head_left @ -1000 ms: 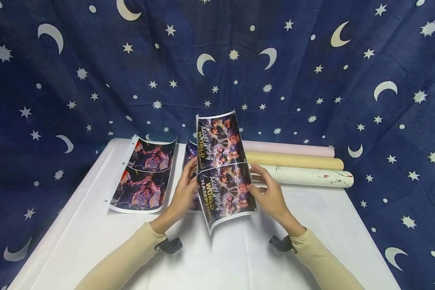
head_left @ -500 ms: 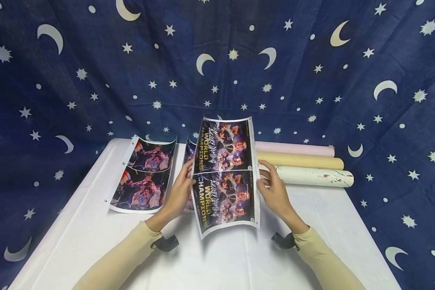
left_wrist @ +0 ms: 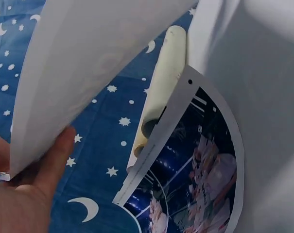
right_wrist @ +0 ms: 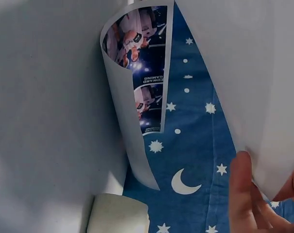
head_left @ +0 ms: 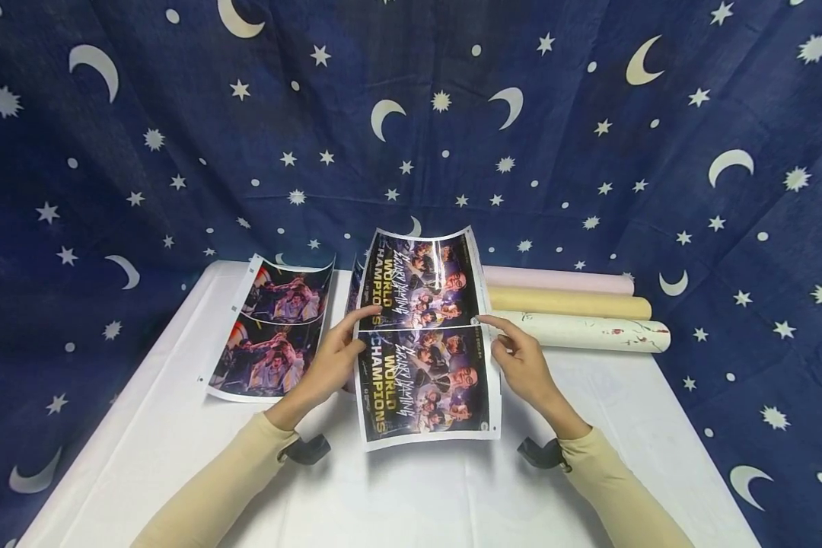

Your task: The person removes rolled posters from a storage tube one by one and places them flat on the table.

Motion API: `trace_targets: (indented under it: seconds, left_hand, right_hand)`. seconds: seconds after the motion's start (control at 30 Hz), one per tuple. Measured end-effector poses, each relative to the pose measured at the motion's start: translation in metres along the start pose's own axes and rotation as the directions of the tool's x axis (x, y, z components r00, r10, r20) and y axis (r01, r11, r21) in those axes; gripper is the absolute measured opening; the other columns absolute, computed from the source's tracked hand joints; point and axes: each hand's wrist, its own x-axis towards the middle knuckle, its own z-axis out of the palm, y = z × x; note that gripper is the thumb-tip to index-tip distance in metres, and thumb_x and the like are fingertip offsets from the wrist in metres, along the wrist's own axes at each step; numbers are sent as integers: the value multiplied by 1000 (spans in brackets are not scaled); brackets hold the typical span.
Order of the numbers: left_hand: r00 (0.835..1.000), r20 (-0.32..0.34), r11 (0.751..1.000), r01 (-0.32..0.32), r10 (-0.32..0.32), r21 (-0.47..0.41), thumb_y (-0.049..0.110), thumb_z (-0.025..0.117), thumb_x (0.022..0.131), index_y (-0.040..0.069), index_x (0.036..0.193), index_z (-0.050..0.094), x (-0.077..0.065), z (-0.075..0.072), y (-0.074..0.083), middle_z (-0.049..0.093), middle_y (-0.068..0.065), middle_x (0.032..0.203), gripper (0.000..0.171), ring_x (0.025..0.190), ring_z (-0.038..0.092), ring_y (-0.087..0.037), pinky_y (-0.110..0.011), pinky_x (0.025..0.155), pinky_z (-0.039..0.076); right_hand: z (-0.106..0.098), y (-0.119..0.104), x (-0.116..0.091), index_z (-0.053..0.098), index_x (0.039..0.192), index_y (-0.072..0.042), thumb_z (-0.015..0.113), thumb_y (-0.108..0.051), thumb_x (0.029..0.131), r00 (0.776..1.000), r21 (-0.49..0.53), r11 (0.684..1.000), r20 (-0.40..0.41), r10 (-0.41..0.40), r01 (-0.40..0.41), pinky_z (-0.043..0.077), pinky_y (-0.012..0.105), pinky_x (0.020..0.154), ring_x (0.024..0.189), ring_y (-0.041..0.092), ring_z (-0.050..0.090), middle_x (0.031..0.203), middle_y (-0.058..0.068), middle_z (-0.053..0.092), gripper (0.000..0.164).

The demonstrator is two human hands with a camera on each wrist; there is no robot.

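A glossy printed sheet (head_left: 421, 380) with two stacked copies of a "World Champions" picture is held up above the table, curling at its ends. My left hand (head_left: 332, 361) pinches its left edge near mid-height, index fingertip on the printed face. At the opposite edge, my right hand (head_left: 524, 365) grips it between thumb and fingers, index finger extended onto the margin. Both wrist views show the sheet's plain white back. Behind it, mostly hidden in the head view, a second printed sheet (left_wrist: 205, 170) curls on the table.
Another curled print (head_left: 277, 358) with two dark pictures lies at the left of the white-covered table (head_left: 411, 502). Three rolls lie at the back right: pink (head_left: 562, 280), yellow (head_left: 575, 302) and cream with a red floral pattern (head_left: 582, 331). A blue star-patterned cloth (head_left: 411, 137) hangs behind.
The held sheet has turned from tilted to nearly straight and come slightly lower and nearer. Both hands have shifted with it, and the index fingers now lie over its front edges.
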Motion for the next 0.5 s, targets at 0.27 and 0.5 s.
trace_targets:
  seconds: [0.27, 0.5]
  left_hand:
    - [998, 41, 987, 50, -44, -154, -10, 38, 87, 22, 152, 35, -1, -3, 0, 47, -19, 147, 72, 98, 70, -15, -32, 78, 60]
    - [996, 90, 963, 49, -25, -265, -14, 41, 83, 18, 153, 32, -1, -5, 2, 47, -19, 145, 78, 103, 69, -16, -36, 83, 60]
  right_hand:
    - [-8, 7, 1, 50, 144, -17, 55, 5, 93, 984, 104, 993, 173, 44, -62, 55, 21, 82, 111, 37, 65, 141, 18, 54, 56]
    - [-17, 4, 0, 29, 155, -19, 58, 10, 89, 942, 225, 969, 336, 19, -100, 59, 34, 85, 111, 27, 67, 140, 29, 51, 79]
